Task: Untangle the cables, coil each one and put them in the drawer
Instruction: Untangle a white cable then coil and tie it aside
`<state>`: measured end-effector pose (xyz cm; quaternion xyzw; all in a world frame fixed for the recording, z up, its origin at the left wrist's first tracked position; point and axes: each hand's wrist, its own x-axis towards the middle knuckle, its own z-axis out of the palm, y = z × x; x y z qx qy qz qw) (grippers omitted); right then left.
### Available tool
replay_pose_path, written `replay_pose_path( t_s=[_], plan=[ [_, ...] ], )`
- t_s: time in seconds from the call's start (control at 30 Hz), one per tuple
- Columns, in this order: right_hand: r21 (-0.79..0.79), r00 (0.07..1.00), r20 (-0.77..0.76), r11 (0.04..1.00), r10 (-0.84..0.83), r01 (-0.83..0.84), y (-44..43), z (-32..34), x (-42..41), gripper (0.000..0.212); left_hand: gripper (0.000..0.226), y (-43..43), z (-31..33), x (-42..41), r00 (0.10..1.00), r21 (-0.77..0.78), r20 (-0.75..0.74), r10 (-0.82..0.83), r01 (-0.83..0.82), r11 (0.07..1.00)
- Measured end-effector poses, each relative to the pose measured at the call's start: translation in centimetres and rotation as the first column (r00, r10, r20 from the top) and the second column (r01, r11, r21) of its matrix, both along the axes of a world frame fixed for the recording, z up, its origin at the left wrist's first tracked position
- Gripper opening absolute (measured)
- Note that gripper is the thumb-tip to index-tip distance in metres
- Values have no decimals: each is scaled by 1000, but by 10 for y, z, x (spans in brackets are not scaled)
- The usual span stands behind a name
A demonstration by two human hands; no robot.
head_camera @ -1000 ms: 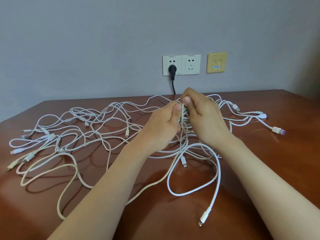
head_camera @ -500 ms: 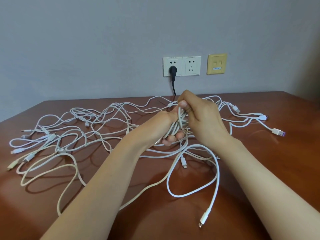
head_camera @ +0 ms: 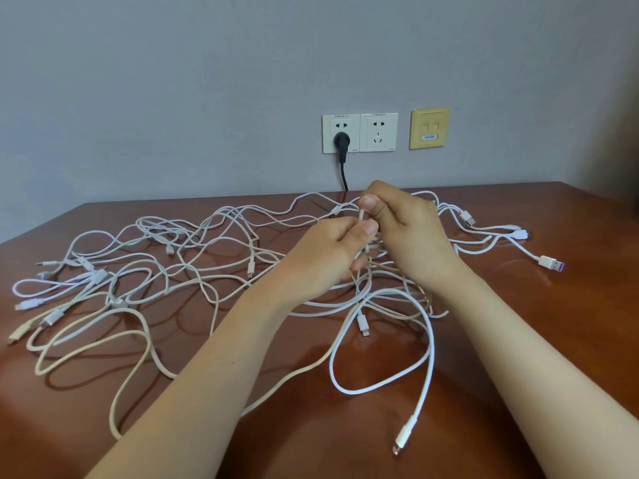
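Observation:
Several white and cream charging cables [head_camera: 179, 271] lie tangled across the brown wooden table [head_camera: 570, 323]. Above the middle of the tangle, my left hand [head_camera: 328, 257] and my right hand [head_camera: 408, 233] meet, both pinching a small bundle of white cable strands [head_camera: 362, 219] between thumb and fingers. From that bundle a white cable loop [head_camera: 380, 385] hangs down to the table, ending in a plug [head_camera: 403, 437] near the front. No drawer is in view.
A double wall socket [head_camera: 359, 133] with a black plug [head_camera: 341, 141] and cord sits behind the table, next to a yellow data socket [head_camera: 429, 128]. Loose plugs lie at the right, one with a purple tip [head_camera: 551, 263]. The grey wall is close behind.
My left hand turned from reaching under the bundle, fingers showing below, back to pinching it from the left with the thumb on top. The right hand kept its grip. The cables on the table barely shifted.

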<state>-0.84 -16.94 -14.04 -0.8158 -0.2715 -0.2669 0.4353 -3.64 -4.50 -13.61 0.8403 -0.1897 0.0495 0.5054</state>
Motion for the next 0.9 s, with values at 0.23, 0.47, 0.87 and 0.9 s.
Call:
replay_pose_path(
  t_s=[0.23,0.47,0.87,0.9],
  plan=[
    [515,642,-529,811,555,-277,-18,13,0,26,27,6,-5,-1,989,44,-27,-147,148,988],
    [520,560,-590,805,581,-286,-26,8,5,28,36,8,-4,-3,979,10,-18,-205,205,979],
    [462,742,-536,876,402,-142,-4,-4,11,29,23,11,-4,7,998,-137,69,6,3,991],
    [358,806,-521,929,281,-92,1,-5,11,35,23,10,-5,8,997,-159,64,31,-20,987]
  ],
)
